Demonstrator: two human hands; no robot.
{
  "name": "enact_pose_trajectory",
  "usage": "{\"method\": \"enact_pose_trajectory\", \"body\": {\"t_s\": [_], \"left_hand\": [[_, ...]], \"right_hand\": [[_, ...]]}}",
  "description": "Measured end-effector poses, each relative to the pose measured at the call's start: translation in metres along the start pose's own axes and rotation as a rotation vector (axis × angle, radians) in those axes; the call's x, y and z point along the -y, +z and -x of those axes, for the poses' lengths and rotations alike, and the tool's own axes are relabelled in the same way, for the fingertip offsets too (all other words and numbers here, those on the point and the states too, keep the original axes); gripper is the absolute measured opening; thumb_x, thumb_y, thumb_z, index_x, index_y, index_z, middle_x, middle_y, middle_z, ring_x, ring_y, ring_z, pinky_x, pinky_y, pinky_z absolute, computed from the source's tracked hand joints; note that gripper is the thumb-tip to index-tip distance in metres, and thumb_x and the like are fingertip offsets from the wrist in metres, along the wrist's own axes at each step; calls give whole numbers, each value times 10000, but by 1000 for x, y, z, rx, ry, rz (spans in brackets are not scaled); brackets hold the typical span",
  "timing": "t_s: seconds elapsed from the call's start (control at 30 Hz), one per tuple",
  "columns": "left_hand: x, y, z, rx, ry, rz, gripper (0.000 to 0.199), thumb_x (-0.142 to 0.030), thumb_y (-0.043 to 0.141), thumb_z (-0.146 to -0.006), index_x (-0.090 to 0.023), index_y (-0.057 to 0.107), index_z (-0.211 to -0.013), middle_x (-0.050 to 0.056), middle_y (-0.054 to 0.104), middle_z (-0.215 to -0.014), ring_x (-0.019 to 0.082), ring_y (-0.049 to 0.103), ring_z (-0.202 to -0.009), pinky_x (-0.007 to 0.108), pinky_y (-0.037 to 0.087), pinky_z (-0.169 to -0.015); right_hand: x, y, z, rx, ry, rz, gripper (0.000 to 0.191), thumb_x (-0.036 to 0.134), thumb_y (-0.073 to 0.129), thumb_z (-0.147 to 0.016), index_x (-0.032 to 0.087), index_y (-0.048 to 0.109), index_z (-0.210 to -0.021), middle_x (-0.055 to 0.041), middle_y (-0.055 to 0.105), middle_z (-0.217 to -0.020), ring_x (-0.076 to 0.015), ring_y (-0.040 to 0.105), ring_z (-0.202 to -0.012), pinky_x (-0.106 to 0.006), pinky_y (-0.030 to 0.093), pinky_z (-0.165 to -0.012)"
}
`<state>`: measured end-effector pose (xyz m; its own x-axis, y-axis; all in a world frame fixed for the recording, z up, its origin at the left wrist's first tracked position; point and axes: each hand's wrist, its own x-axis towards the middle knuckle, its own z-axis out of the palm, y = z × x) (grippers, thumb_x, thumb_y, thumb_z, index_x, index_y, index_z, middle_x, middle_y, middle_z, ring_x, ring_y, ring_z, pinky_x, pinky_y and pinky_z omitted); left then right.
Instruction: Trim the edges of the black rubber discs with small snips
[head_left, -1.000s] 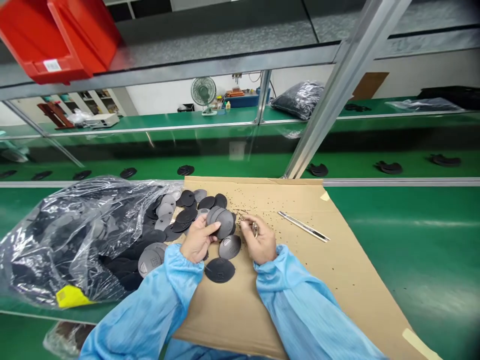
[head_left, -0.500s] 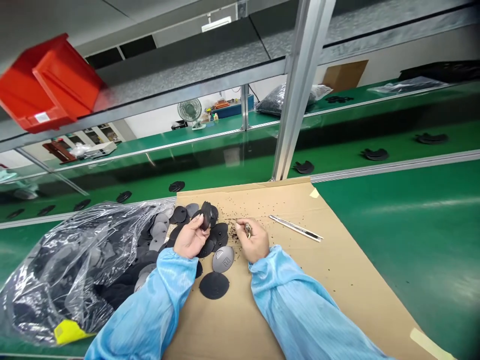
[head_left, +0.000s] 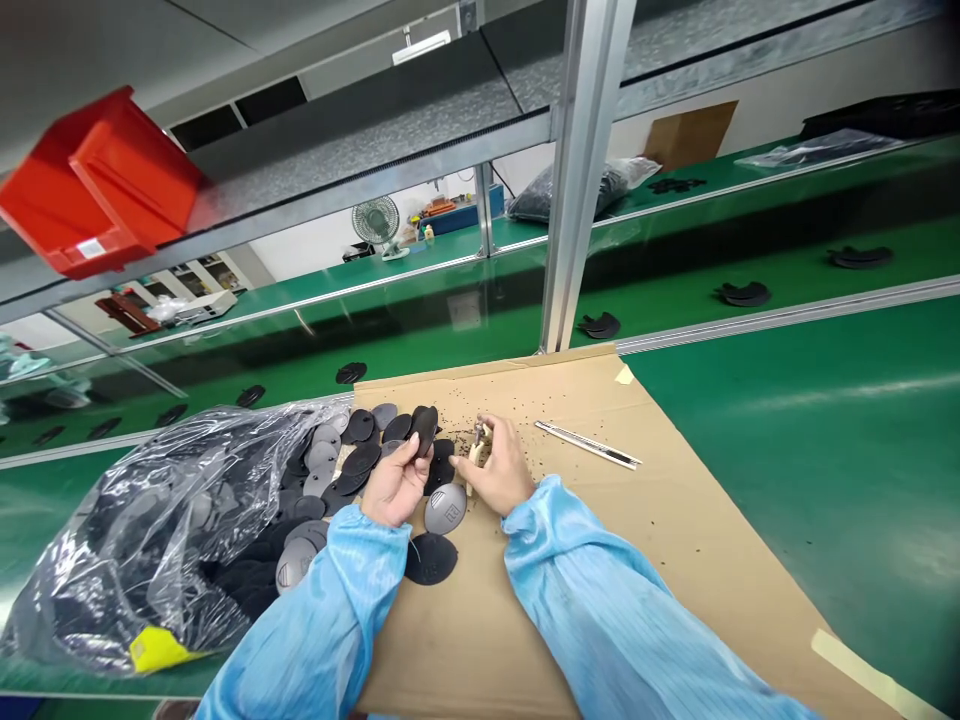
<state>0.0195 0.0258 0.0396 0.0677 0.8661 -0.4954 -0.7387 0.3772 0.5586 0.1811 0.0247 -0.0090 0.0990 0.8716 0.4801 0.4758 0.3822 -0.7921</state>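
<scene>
My left hand [head_left: 395,482] pinches a black oval piece [head_left: 424,430] above a cluster of similar black and grey ovals on the cardboard sheet [head_left: 480,640]. To its right, my right hand [head_left: 499,465] holds a small hand tool [head_left: 478,446] with pale handles; its exact type is hard to make out. Just below and between the hands lie a grey oval [head_left: 445,508] with a printed mark and a black oval [head_left: 431,559]. Tiny black bits are scattered on the cardboard around the right hand.
A utility knife [head_left: 588,445] lies to the right on the cardboard. A large clear plastic bag [head_left: 150,540] full of ovals sits at the left. A metal post [head_left: 581,180] rises behind the cardboard, beside a green conveyor carrying black pieces. A red bin [head_left: 105,185] is on the shelf above.
The right hand has opened its fingers around the tool, which now points up. The black piece in the left hand has turned and shifted slightly right. The view has shifted a little.
</scene>
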Motion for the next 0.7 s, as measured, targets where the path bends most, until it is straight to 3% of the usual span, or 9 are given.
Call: {"method": "enact_pose_trajectory", "body": {"t_s": [0.13,0.27,0.4,0.7], "left_hand": [[1,-7,3,-17,3,38,172,-48,433,-913,-43,571,-1016,109,661,-816,87,640,-603,102,495,-433],[1,-10,6,-23,-1,43,172,-47,431,-910,-47,572,-1008,97,657,-794,91,638,-588,105,503,-428],[-2,-9,9,-34,-5,35,194,-44,427,-911,-75,566,-1043,75,656,-773,86,635,-581,98,492,-410],[-2,-16,7,6,27,-29,148,-19,484,-869,-95,588,-941,62,661,-787,91,647,-607,93,485,-423]], "right_hand": [[4,-2,3,161,-137,141,497,294,531,-831,153,453,-1302,-139,546,-1143,-290,507,-1069,-462,424,-949],[14,-6,5,221,-259,262,530,221,472,-839,150,433,-1363,-135,564,-1156,-288,510,-1048,-429,425,-932],[14,-6,4,254,-275,313,479,234,460,-860,144,481,-1330,-117,618,-1032,-270,555,-934,-406,457,-877],[10,-4,4,274,-297,326,459,241,469,-868,137,502,-1314,-118,638,-1044,-268,588,-951,-392,474,-888]]}}
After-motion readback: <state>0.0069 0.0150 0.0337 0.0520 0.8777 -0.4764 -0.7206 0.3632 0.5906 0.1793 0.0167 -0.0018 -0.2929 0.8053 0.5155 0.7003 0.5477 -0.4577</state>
